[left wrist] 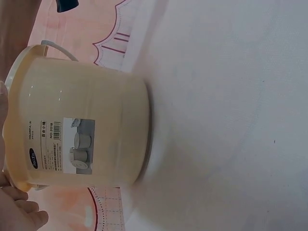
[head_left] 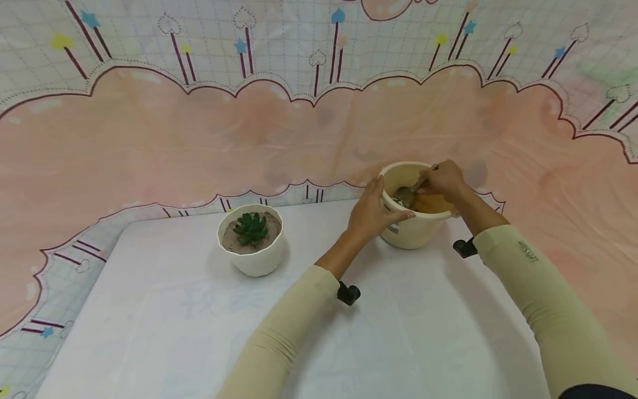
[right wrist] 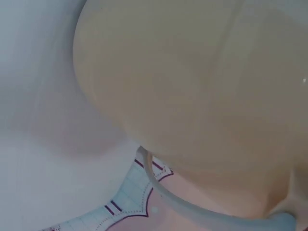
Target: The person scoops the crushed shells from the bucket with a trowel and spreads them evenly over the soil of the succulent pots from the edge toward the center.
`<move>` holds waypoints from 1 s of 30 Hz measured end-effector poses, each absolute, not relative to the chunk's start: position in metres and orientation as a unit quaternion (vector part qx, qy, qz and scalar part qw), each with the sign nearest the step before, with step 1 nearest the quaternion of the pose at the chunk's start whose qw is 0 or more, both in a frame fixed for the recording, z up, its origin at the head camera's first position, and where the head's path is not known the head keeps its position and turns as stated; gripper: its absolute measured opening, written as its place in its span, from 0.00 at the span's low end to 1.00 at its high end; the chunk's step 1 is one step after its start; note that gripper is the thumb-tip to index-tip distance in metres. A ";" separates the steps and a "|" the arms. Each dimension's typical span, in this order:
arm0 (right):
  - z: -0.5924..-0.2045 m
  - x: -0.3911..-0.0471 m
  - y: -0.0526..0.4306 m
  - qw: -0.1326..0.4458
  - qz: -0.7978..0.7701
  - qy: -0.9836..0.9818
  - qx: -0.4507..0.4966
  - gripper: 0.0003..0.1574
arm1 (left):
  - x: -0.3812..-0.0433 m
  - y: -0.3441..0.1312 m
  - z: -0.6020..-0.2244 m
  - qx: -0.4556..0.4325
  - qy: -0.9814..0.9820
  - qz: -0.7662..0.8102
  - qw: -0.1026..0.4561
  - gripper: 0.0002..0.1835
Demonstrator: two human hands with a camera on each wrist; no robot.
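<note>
A cream plastic bucket stands at the far right of the white table. My left hand grips its rim on the left side, and in the left wrist view some fingers curl at the rim. Over the bucket's mouth, my right hand holds a metal spoon by its handle, with the bowl tilted down inside. What lies at the bottom of the bucket is mostly hidden. The right wrist view shows only the bucket's outer wall and its pale carrying handle.
A white pot with greyish soil and a green succulent stands left of the bucket. Behind the white tabletop hangs a pink patterned cloth. A printed label is on the bucket's side.
</note>
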State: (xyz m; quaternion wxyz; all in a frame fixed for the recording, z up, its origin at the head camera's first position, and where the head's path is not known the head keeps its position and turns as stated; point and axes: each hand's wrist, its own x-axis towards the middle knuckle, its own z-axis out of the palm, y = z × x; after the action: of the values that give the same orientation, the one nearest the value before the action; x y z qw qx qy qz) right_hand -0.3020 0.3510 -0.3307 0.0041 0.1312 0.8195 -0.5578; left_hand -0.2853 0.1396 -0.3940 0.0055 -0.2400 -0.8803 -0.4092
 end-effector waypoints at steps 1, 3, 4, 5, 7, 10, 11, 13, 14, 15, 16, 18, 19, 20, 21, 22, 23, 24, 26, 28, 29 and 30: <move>-0.331 -0.303 0.351 0.023 -0.566 0.815 0.126 0.19 | -0.285 0.139 -0.395 -0.240 -0.881 -0.409 0.006 0.66; -0.333 -0.304 0.353 0.058 -0.572 0.810 0.116 0.21 | -0.285 0.139 -0.397 -0.240 -0.880 -0.409 0.004 0.65; -0.334 -0.304 0.354 0.072 -0.572 0.810 0.107 0.22 | -0.285 0.139 -0.397 -0.240 -0.880 -0.409 0.003 0.65; -0.335 -0.305 0.354 0.080 -0.569 0.812 0.101 0.23 | -0.285 0.140 -0.398 -0.241 -0.880 -0.410 0.002 0.65; -0.338 -0.307 0.356 0.087 -0.561 0.819 0.087 0.23 | -0.284 0.140 -0.399 -0.243 -0.878 -0.412 0.002 0.65; -0.342 -0.311 0.360 0.087 -0.551 0.827 0.064 0.23 | -0.283 0.141 -0.398 -0.247 -0.877 -0.411 0.003 0.65; -0.343 -0.313 0.360 0.087 -0.548 0.830 0.058 0.23 | -0.283 0.141 -0.398 -0.248 -0.877 -0.411 0.004 0.65; -0.343 -0.316 0.362 0.088 -0.543 0.834 0.040 0.24 | -0.283 0.141 -0.397 -0.247 -0.879 -0.408 0.005 0.65; -0.344 -0.318 0.362 0.089 -0.539 0.837 0.030 0.24 | -0.284 0.141 -0.397 -0.246 -0.880 -0.406 0.007 0.65; -0.343 -0.320 0.363 0.091 -0.534 0.840 0.020 0.23 | -0.284 0.140 -0.397 -0.245 -0.881 -0.404 0.008 0.65; -0.343 -0.321 0.363 0.092 -0.528 0.844 0.009 0.23 | -0.285 0.140 -0.396 -0.245 -0.882 -0.403 0.009 0.65; -0.341 -0.324 0.364 0.098 -0.508 0.856 -0.015 0.23 | -0.286 0.140 -0.396 -0.244 -0.884 -0.399 0.011 0.65; -0.340 -0.325 0.364 0.104 -0.498 0.861 -0.027 0.23 | -0.286 0.139 -0.395 -0.244 -0.885 -0.397 0.011 0.65; -0.339 -0.326 0.364 0.110 -0.488 0.865 -0.039 0.22 | -0.287 0.139 -0.395 -0.243 -0.886 -0.395 0.012 0.66; -0.338 -0.327 0.363 0.116 -0.478 0.869 -0.051 0.22 | -0.287 0.139 -0.395 -0.242 -0.887 -0.393 0.011 0.66; -0.336 -0.328 0.363 0.124 -0.471 0.871 -0.063 0.22 | -0.287 0.139 -0.394 -0.240 -0.888 -0.392 0.009 0.66; -0.335 -0.329 0.362 0.133 -0.467 0.871 -0.073 0.21 | -0.288 0.139 -0.394 -0.239 -0.889 -0.391 0.008 0.66; -0.334 -0.330 0.361 0.142 -0.465 0.870 -0.081 0.21 | -0.288 0.138 -0.393 -0.238 -0.889 -0.391 0.005 0.66; -0.332 -0.332 0.360 0.160 -0.464 0.866 -0.094 0.20 | -0.287 0.138 -0.393 -0.235 -0.890 -0.390 0.000 0.65; -0.330 -0.332 0.360 0.177 -0.462 0.863 -0.104 0.20 | -0.287 0.139 -0.393 -0.234 -0.891 -0.389 -0.003 0.65; -0.329 -0.331 0.360 0.186 -0.459 0.862 -0.106 0.20 | -0.287 0.139 -0.393 -0.234 -0.892 -0.387 -0.003 0.65; -0.327 -0.331 0.361 0.197 -0.454 0.862 -0.109 0.20 | -0.287 0.139 -0.393 -0.233 -0.893 -0.385 -0.004 0.65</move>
State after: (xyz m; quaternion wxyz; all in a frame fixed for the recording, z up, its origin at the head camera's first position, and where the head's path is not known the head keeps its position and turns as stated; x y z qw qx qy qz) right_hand -0.3305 0.3609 -0.3274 0.1970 -0.1088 0.8621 -0.4540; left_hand -0.2871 0.1393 -0.3925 -0.0037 -0.2332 -0.8929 -0.3851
